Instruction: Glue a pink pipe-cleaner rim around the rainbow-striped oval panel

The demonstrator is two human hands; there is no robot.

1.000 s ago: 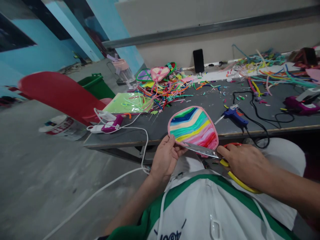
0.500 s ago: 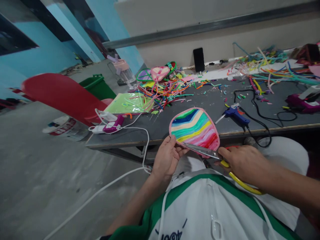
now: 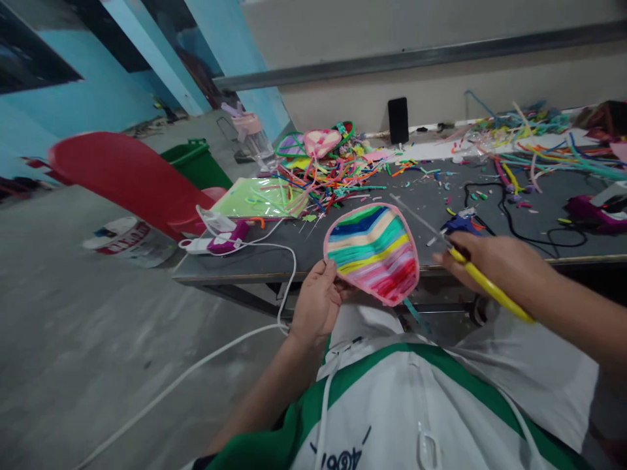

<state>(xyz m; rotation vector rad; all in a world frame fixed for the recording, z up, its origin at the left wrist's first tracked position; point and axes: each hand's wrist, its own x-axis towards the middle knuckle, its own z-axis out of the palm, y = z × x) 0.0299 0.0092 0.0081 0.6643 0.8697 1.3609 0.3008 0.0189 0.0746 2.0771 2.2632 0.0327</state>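
Note:
My left hand [image 3: 317, 301] pinches the left edge of a heart-shaped craft piece [image 3: 373, 251] made of rainbow pipe-cleaner stripes with a pink rim, held upright in front of the table edge. My right hand [image 3: 494, 263] is closed round yellow-handled scissors [image 3: 443, 240]; their blades point up and left, lifted off to the right of the piece. A teal strand [image 3: 415, 313] hangs below the piece's lower tip.
On the grey table [image 3: 274, 261] lie a blue glue gun [image 3: 460, 225] with a black cord, a purple glue gun [image 3: 595, 212], heaps of coloured pipe cleaners [image 3: 333, 173], a green packet [image 3: 257, 199], a phone [image 3: 398, 120]. A red chair [image 3: 127, 179] and a green bin [image 3: 196, 163] stand at left.
The scissors have left the piece's lower edge: my right hand swung them up and to the right. The piece turned slightly, and a teal strand now hangs beneath it.

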